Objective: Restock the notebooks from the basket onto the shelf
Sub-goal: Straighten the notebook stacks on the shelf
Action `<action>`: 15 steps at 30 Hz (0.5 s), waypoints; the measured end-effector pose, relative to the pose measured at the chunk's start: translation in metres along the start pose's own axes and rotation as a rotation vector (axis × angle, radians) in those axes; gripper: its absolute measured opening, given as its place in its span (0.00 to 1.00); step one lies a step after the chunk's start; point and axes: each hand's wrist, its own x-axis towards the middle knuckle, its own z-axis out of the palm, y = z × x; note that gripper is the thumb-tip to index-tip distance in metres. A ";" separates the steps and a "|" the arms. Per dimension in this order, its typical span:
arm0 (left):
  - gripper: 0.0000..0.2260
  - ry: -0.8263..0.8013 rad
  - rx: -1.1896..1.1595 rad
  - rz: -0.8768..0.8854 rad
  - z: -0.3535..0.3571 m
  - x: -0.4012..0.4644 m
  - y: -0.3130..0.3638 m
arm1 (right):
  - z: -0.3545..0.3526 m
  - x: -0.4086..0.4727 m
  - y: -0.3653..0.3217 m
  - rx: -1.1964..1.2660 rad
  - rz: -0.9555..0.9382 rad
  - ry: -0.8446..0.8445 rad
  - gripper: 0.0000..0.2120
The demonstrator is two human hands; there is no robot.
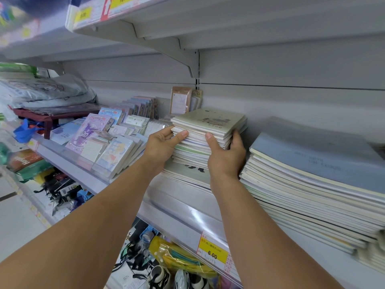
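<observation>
A stack of small square notebooks [208, 124] with a pale green top cover rests on larger notebooks on the grey shelf [187, 207]. My left hand [162, 144] grips the stack's left front corner, thumb laid along the page edges. My right hand [227, 155] clasps the stack's right front side, thumb on the front and fingers wrapped round the right edge. Both hands hold the upper part of the stack. The basket is not in view.
A tall pile of larger notebooks [312, 184] with a blue-grey cover stands right of my hands. Ring-bound notepads [108, 142] fill the shelf to the left. A yellow price tag [212, 252] sits on the shelf rail. Another shelf [187, 21] hangs overhead. Bagged goods lie below.
</observation>
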 end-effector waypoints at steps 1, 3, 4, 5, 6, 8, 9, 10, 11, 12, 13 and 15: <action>0.21 -0.007 -0.002 -0.003 0.000 0.000 0.000 | 0.000 0.000 0.000 0.011 0.006 -0.001 0.31; 0.30 -0.002 -0.002 -0.019 -0.002 -0.001 0.001 | 0.000 -0.001 0.000 -0.017 -0.030 0.000 0.33; 0.37 -0.005 0.013 -0.023 -0.003 0.000 0.002 | 0.002 -0.001 0.000 -0.043 -0.060 -0.009 0.36; 0.42 -0.017 0.043 -0.015 -0.003 -0.001 0.002 | 0.003 -0.002 0.001 -0.066 -0.084 -0.024 0.40; 0.44 -0.041 0.084 0.005 -0.003 -0.001 0.004 | 0.004 -0.002 0.001 -0.078 -0.092 -0.034 0.42; 0.38 -0.087 0.115 0.057 0.002 -0.001 0.008 | 0.006 0.000 0.000 -0.071 -0.068 -0.012 0.39; 0.34 -0.069 0.106 0.079 0.006 -0.001 0.009 | 0.006 0.002 0.000 -0.060 -0.050 0.008 0.36; 0.30 -0.022 0.099 0.094 0.010 -0.002 0.010 | 0.006 0.003 0.000 -0.049 -0.041 0.021 0.34; 0.27 0.027 0.093 0.098 0.012 -0.001 0.009 | 0.006 0.004 0.000 -0.040 -0.042 0.025 0.33; 0.24 0.051 0.075 0.094 0.014 -0.001 0.008 | 0.006 0.004 0.000 -0.034 -0.049 0.028 0.32; 0.22 0.050 0.041 0.092 0.014 -0.001 0.007 | 0.006 0.004 0.000 -0.033 -0.059 0.032 0.32; 0.18 0.026 -0.014 0.112 0.014 -0.002 0.004 | 0.006 0.003 0.000 -0.030 -0.075 0.038 0.32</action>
